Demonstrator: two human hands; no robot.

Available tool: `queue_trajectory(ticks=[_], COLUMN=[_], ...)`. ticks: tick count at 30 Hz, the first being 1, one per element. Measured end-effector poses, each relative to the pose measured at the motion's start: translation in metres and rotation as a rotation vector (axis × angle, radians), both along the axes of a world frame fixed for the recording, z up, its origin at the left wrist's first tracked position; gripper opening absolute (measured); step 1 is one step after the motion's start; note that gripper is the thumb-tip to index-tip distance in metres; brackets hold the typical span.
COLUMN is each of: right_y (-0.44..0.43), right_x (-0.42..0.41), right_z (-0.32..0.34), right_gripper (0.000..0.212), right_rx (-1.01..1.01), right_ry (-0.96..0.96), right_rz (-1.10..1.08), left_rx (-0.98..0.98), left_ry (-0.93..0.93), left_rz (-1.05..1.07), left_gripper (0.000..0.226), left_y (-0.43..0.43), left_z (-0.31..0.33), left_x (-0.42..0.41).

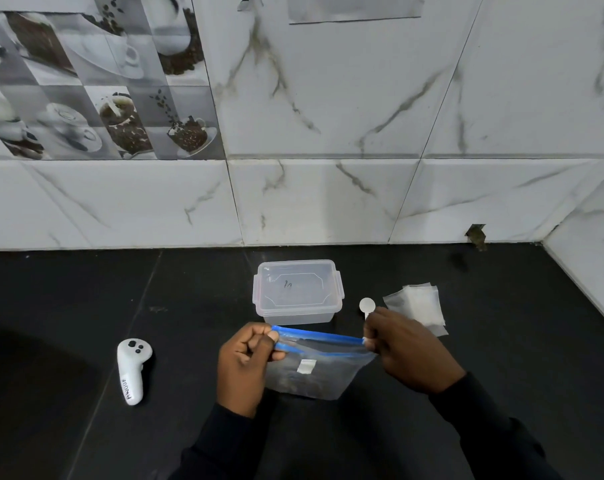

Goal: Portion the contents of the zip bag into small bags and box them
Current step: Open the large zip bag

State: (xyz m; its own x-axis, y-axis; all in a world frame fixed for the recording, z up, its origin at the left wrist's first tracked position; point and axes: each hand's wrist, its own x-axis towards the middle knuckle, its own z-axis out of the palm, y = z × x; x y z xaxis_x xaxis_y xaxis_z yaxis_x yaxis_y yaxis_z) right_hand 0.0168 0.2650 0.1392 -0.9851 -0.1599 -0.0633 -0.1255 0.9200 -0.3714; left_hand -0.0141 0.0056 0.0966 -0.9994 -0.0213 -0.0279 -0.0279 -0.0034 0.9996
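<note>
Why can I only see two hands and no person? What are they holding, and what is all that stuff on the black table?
There is no machine here. A person wears a camera on their head, so you see what they see: two hands and dark sleeves. There is only this one picture. The left hand and the right hand each pinch one end of the blue strip along the top of a clear zip bag with something dark inside. On the black counter behind it sit a clear plastic box with its lid on, a small white spoon and a pile of small bags. A white controller lies to the left.
</note>
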Motion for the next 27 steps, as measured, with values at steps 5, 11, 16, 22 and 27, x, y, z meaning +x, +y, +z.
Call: queue_trajectory(ticks=[5, 11, 16, 22, 27], right_y=[0.016, 0.012, 0.008, 0.01, 0.01], right_x=[0.012, 0.018, 0.024, 0.026, 0.027], right_z=[0.0, -0.001, -0.01, -0.016, -0.015], right_gripper=[0.023, 0.013, 0.024, 0.034, 0.029], right_rx=[0.007, -0.041, -0.011, 0.002, -0.06], right_ry=[0.029, 0.046, 0.095, 0.134, 0.157], right_rz=[-0.071, -0.066, -0.04, -0.015, -0.008], left_rx=[0.036, 0.173, 0.168, 0.111, -0.118], left_ry=[-0.048, -0.166, -0.27, -0.314, -0.244], left_rz=[0.015, -0.03, 0.009, 0.034, -0.002], left_gripper=[0.014, 0.019, 0.044, 0.026, 0.024], left_y=[0.002, 0.006, 0.011, 0.014, 0.011], left_z=[-0.002, -0.002, 0.004, 0.006, 0.002], left_x=[0.003, 0.004, 0.001, 0.0, 0.0])
